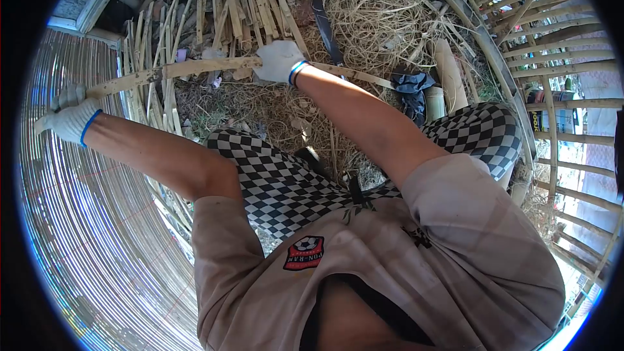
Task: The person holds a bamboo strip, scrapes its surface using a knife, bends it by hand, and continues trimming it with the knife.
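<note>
A long, flat bamboo strip stretches sideways in front of me, curved in this wide view. My left hand, in a pale knit glove with a blue cuff, is closed on the strip near its left end. Farther along it, my right hand, gloved the same way, grips the strip. The strip's thinner right part runs on beyond that hand. Just past my right hand lies a dark-bladed knife on the shavings, its lower end close to the strip.
Split bamboo strips are piled ahead. Curly shavings cover the ground. A black plastic bag and a bamboo tube piece sit by my right knee. A slatted wall rises left, a bamboo lattice right.
</note>
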`<state>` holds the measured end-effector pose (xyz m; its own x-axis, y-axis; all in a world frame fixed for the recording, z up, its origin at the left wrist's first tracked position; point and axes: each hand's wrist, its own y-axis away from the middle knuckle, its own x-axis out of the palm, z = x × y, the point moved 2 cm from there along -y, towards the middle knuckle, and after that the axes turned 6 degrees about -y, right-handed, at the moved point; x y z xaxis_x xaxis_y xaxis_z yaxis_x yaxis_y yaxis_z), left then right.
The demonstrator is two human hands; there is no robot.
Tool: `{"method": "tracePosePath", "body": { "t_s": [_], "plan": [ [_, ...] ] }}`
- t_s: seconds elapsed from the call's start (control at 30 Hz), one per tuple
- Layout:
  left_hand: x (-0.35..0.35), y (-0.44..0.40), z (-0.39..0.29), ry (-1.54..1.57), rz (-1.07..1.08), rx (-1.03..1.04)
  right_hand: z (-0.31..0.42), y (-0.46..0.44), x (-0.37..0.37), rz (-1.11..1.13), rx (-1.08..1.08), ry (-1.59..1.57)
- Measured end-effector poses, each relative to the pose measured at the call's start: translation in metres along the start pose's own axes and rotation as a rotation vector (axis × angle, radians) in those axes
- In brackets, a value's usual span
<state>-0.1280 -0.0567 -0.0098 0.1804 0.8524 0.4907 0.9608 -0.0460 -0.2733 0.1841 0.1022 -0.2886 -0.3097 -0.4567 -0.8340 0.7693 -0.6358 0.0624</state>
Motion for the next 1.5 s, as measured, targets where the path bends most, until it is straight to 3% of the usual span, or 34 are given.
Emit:
{"method": "tracePosePath", "body": {
  "t_s": [0.03,0.13,0.2,0.27,0.3,0.4,0.43,0.47,0.53,0.6,0.67,0.7,0.73,0.8,0.83,0.87,0.93,1.13,1.4,1.5],
  "plan": [
    [-0.008,-0.014,0.008,0.027,-0.028,-0.017,0.004,0.005,-0.007,0.013,-0.016,0.035],
    [-0.071,-0.103,0.055,0.361,0.303,-0.214,0.023,0.068,-0.033,-0.062,-0.074,-0.034],
    [-0.075,-0.073,0.025,0.488,0.334,-0.238,0.005,0.111,-0.039,-0.276,-0.095,-0.171],
    [-0.078,-0.060,0.002,0.694,0.433,-0.288,-0.040,0.129,-0.023,-0.198,0.082,-0.106],
    [-0.080,-0.048,-0.011,0.784,0.426,-0.331,-0.053,0.140,-0.019,-0.216,0.068,-0.145],
    [-0.097,-0.030,-0.039,0.684,0.238,-0.189,-0.056,0.155,-0.028,-0.389,-0.158,-0.121],
    [-0.138,-0.085,-0.018,0.790,0.520,-0.182,-0.045,0.153,-0.043,-0.422,-0.140,-0.106],
    [-0.140,-0.078,-0.016,0.815,0.441,-0.162,-0.039,0.150,-0.053,-0.453,-0.122,-0.096],
    [-0.122,-0.060,-0.016,0.862,0.291,-0.119,-0.036,0.144,-0.081,-0.508,-0.144,-0.162],
    [-0.108,-0.050,0.006,0.804,0.440,-0.241,-0.035,0.134,-0.113,-0.609,-0.213,-0.149],
    [-0.090,-0.040,0.034,0.546,0.425,-0.187,-0.030,0.127,-0.160,-0.598,-0.179,-0.013],
    [-0.076,-0.024,0.045,0.576,0.511,-0.213,-0.029,0.126,-0.185,-0.488,-0.254,0.043],
    [-0.058,-0.005,0.053,0.606,0.599,-0.239,-0.013,0.132,-0.211,-0.346,-0.147,0.148],
    [-0.018,0.023,0.069,0.527,0.617,-0.299,-0.035,0.130,-0.229,-0.466,-0.338,0.112],
    [-0.002,0.041,0.074,0.536,0.615,-0.315,-0.019,0.141,-0.254,-0.339,-0.254,0.275],
    [0.010,0.056,0.080,0.544,0.610,-0.327,-0.043,0.137,-0.262,-0.501,-0.466,0.287],
    [0.024,0.076,0.096,0.559,0.657,-0.364,-0.019,0.159,-0.303,-0.350,-0.131,0.331],
    [0.046,0.119,0.125,0.610,0.735,-0.486,-0.062,0.185,-0.335,-0.475,-0.107,0.198],
    [0.051,0.135,0.157,0.779,0.903,-0.647,-0.106,0.186,-0.325,-0.327,0.006,0.043],
    [0.053,0.141,0.158,0.668,0.823,-0.674,-0.106,0.189,-0.328,-0.376,0.026,0.088]
  ]
}}
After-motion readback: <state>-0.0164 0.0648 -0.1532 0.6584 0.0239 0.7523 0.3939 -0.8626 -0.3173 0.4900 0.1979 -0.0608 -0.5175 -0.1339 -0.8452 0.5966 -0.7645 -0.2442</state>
